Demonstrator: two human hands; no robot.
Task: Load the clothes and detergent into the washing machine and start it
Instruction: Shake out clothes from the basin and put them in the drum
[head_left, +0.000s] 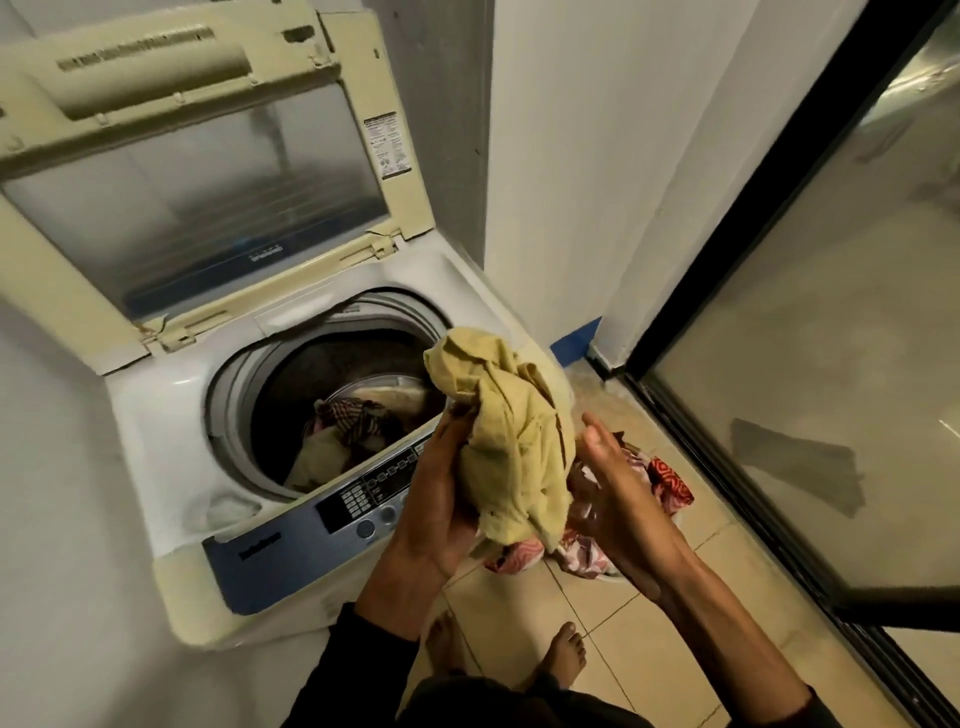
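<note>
**Yellow garment in hand, short of the drum**

Bunched yellow garment (514, 447) held up in front of the washing machine (171, 415), over the near right corner of its top and the control panel (363, 499). Not yet over the opening. Soft and limp by the look of it; folds spill over the fingers and a loose end hangs below the palms. Probably light. Nothing stiff to seize, so a full handful round the thick middle of the bundle seems best, with the trailing end gathered in so it does not catch the rim.

Left hand (436, 499) curled round the garment's left side, gripping it from below. Right hand (618, 499) open, palm turned toward the cloth, fingers fairly straight, just beside the bundle; cannot tell whether it touches.

Drum (343, 374) open, lid (197, 171) tipped up against the wall. Some clothes already inside: a plaid piece (358, 421) and a pale one (322, 452).

Below the hands, on the tiled floor (639, 644), red and white patterned clothes (670, 483) wait in a heap. No detergent in sight. Bare feet near the machine's base. Glass sliding door (831, 364) to the right.
</note>
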